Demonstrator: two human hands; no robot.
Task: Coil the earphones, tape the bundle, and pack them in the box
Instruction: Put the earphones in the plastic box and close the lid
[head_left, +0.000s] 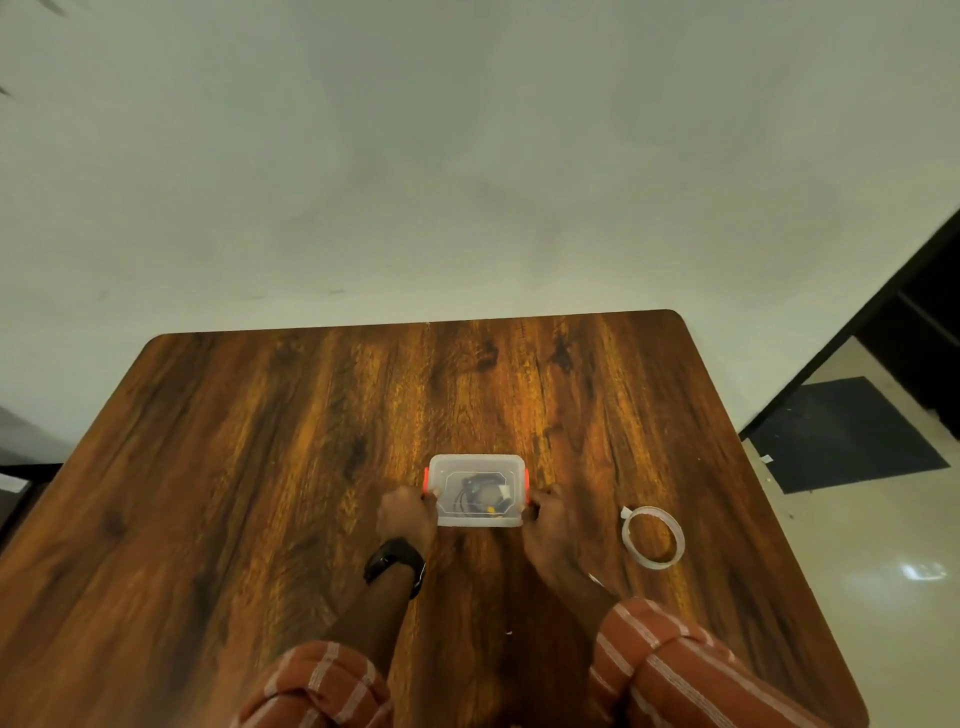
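On table (260, 467) | both hands — left hand (406, 514), right hand (548, 519) — clamped on box (477, 491) ends (lid on)

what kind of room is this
Probably a plain indoor room, an office or a home: a wooden table against a bare pale wall, glossy tiled floor with a dark mat at the right.
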